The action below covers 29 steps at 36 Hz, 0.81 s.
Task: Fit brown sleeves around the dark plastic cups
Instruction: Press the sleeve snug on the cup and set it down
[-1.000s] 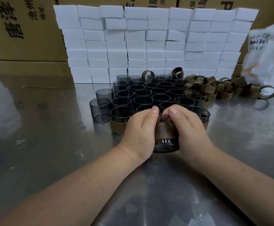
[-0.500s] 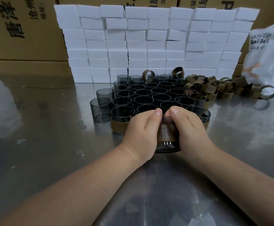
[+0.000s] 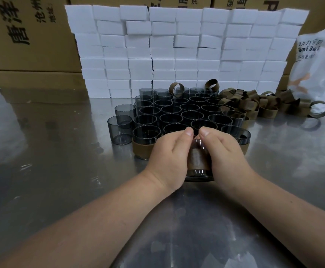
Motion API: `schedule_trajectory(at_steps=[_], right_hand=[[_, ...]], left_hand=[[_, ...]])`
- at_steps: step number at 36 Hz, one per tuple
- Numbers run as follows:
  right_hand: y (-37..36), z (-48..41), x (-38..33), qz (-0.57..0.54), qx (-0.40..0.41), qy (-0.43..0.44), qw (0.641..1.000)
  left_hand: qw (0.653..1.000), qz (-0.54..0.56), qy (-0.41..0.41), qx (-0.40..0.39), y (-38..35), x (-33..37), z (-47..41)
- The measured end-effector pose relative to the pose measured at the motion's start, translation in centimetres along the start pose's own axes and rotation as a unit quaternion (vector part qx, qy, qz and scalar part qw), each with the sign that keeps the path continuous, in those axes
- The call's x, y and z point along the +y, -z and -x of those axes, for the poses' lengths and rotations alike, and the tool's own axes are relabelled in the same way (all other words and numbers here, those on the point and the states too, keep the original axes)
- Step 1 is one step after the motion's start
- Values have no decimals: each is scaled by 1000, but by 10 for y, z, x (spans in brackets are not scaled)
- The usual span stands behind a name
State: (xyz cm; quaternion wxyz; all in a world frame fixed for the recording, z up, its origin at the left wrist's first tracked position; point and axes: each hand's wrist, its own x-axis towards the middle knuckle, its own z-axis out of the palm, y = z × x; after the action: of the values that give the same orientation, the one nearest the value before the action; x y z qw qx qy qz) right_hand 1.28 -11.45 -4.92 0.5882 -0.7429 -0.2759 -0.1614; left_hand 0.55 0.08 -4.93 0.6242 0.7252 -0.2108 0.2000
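Sleeved cup (image 3: 198,161) between both hands (image 3: 197,151) (thumbs on top)

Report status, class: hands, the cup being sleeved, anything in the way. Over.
Left hand and right hand both grip one dark cup. Brown sleeve around it, lower band bare. Cluster of cups close behind; loose sleeves far right.

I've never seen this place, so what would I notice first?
Right in the middle, the left hand and right hand grip one dark cup with a brown sleeve around it. Behind them stands a crowd of cups, then a tall wall of white blocks. A heap of loose sleeves lies to the right.
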Motion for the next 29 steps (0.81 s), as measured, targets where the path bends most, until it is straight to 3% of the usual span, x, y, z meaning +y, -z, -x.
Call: schedule_trajectory(at_steps=[12, 29], right_hand=[[-2, 0, -3, -74, 18, -51, 996], [0, -2, -1, 39, 55, -65, 996]], left_hand=[[992, 96, 80, -9, -2, -6, -4], [981, 146, 113, -51, -4, -15, -7]])
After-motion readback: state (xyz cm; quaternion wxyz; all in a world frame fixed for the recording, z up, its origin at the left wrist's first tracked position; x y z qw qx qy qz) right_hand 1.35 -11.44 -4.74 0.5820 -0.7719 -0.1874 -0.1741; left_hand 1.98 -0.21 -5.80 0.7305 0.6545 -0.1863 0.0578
